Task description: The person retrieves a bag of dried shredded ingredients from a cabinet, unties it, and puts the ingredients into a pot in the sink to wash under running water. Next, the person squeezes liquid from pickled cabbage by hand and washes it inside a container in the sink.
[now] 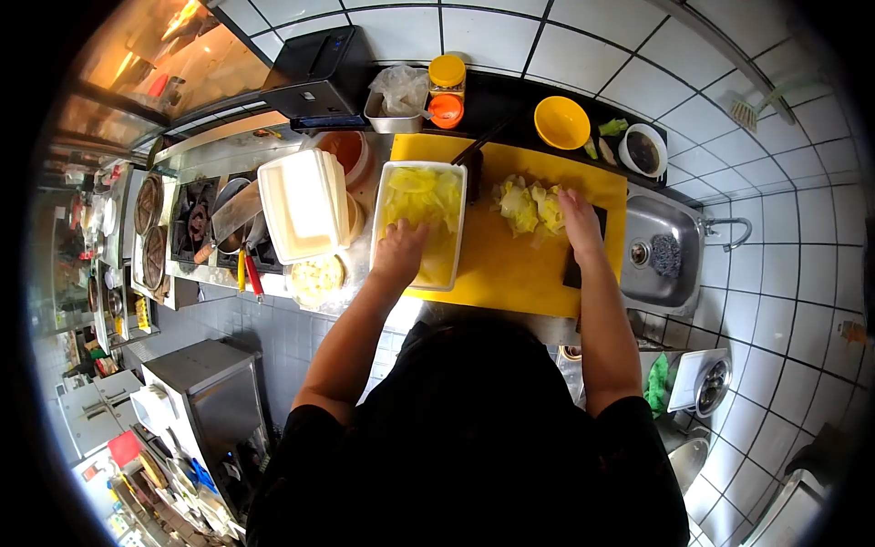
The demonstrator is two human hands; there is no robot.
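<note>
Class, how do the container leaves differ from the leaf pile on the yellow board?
The container leaves lie inside a white container; the leaf pile lies loose on the yellow board.
The left hand reaches in at the container leaves; the right hand is at the leaf pile's edge.
The leaf pile shows more whitish parts than the container leaves.
Both look yellow-green.

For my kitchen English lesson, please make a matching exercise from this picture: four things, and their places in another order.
Things:
1. left hand
2. right hand
3. scouring pad
4. yellow bowl

Places:
A. in the metal sink
B. by the loose leaves on the yellow board
C. on the black ledge
D. in the white tub, at the leaves

Right pairs: 1-D, 2-B, 3-A, 4-C
</note>
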